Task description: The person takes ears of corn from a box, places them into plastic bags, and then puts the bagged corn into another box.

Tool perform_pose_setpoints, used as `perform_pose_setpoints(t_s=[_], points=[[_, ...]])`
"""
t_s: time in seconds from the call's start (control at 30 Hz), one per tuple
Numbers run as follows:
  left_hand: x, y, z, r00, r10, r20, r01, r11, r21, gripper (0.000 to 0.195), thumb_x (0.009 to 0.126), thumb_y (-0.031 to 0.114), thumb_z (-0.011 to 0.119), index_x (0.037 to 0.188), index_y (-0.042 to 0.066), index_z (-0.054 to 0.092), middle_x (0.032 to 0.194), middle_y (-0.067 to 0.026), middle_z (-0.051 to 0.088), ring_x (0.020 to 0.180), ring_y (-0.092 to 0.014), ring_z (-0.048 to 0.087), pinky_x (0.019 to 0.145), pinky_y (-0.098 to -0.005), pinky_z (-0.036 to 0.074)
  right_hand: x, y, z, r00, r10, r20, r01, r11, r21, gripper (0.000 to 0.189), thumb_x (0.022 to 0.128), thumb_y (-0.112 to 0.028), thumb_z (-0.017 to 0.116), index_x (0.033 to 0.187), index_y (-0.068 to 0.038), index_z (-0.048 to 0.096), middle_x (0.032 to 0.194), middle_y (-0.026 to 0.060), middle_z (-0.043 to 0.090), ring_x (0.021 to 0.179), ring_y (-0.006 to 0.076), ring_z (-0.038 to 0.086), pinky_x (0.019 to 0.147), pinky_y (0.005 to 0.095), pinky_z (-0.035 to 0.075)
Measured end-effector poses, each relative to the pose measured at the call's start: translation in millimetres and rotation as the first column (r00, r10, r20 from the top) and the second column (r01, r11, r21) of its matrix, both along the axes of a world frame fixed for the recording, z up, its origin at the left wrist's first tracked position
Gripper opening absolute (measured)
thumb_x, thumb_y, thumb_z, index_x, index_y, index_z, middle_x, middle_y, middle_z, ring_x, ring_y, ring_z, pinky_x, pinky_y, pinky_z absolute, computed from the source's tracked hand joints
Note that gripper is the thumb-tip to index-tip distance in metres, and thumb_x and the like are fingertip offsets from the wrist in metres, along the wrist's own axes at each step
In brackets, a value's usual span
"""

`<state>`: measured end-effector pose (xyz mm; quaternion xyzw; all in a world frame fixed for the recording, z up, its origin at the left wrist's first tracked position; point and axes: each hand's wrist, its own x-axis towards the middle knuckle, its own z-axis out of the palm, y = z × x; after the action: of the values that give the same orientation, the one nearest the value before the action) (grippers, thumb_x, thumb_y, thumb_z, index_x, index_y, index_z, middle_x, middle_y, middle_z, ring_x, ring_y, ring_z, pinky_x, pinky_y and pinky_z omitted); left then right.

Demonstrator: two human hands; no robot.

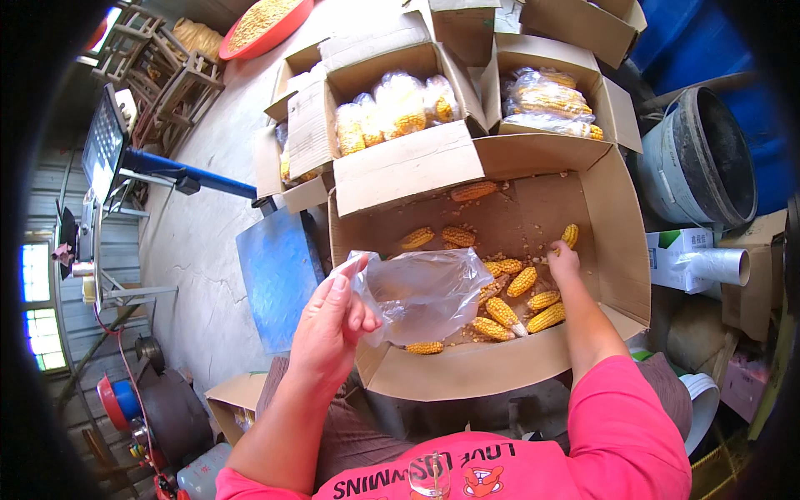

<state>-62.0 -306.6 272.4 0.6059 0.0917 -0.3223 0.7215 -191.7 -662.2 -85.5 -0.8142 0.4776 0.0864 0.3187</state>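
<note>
My left hand (334, 312) holds a clear plastic bag (425, 290) by its rim, spread over the near left part of a large cardboard box (615, 219). No cob can be made out inside the bag. Toward the box's right wall, my right hand (564, 261) grips a short yellow corn cob (569, 235). Several loose cobs lie between my hands, among them a corn cob with a pale end (505, 314) and a plump corn cob (522, 281). A darker orange cob (474, 191) rests at the box's far side, amid scattered kernels.
Behind stand a carton of bagged corn (400, 109) and a second carton of bagged corn (550, 100). A blue platform scale (281, 275) is at left. A dark-mouthed bucket (681, 162) and a plastic bag roll (719, 265) flank the right. Farther off sits a red basin of kernels (269, 31).
</note>
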Motion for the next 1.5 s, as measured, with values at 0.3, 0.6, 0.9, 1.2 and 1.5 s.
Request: perform_pose_setpoints(t_s=[0.3,0.6,0.9,1.2,1.5], points=[[0,4,-5,0.979,-0.136,0.155,0.123,0.988,0.089,0.036,0.098,0.027,0.043,0.124,0.004,0.052,0.061,0.0044,0.041,0.057,-0.006,0.044,0.061,-0.0217,0.042,53,26,161,0.803,-0.486,0.344,0.054,0.635,0.771,0.019,0.086,-0.032,0.059,0.1,-0.02,0.054,0.082,0.0013,0.057,0.065,0.0138,0.055,0.06,0.0311,0.048],[-23,-16,-10,0.953,-0.186,0.24,0.191,0.982,0.004,0.032,0.097,0.029,0.046,0.118,0.008,0.057,0.06,0.0036,0.047,0.054,-0.005,0.046,0.052,-0.02,0.039,12,112,372,0.949,-0.115,0.295,-0.281,0.123,0.952,0.018,0.094,-0.028,0.045,0.107,-0.017,0.052,0.094,0.0149,0.061,0.07,0.0205,0.06,0.065,0.0352,0.052],[-81,-32,16,0.783,-0.448,0.431,0.536,0.838,-0.101,0.027,0.097,0.025,0.044,0.108,0.005,0.059,0.07,0.0,0.054,0.061,-0.008,0.054,0.057,-0.0212,0.045,16,170,303,0.959,-0.101,0.263,-0.24,0.2,0.95,0.023,0.088,-0.035,0.052,0.096,-0.014,0.056,0.07,0.0073,0.055,0.053,0.0185,0.054,0.043,0.0314,0.042],[-93,-34,12,0.711,-0.606,0.358,0.691,0.698,-0.19,0.037,0.098,0.032,0.041,0.13,0.015,0.05,0.07,0.001,0.053,0.065,-0.007,0.052,0.061,-0.0224,0.046,11,217,333,0.981,-0.139,0.135,-0.115,0.145,0.983,0.03,0.089,-0.037,0.046,0.1,-0.011,0.057,0.079,0.0067,0.058,0.062,0.0169,0.054,0.051,0.0294,0.04],[-57,-32,10,0.88,-0.45,0.151,0.474,0.838,-0.271,0.036,0.097,0.026,0.043,0.127,0.007,0.05,0.068,0.0004,0.056,0.063,-0.009,0.056,0.061,-0.0237,0.047,24,178,285,0.908,0.182,0.378,-0.419,0.44,0.794,0.031,0.085,-0.02,0.05,0.112,-0.007,0.057,0.098,0.0049,0.06,0.091,0.0152,0.055,0.08,0.03,0.042]])
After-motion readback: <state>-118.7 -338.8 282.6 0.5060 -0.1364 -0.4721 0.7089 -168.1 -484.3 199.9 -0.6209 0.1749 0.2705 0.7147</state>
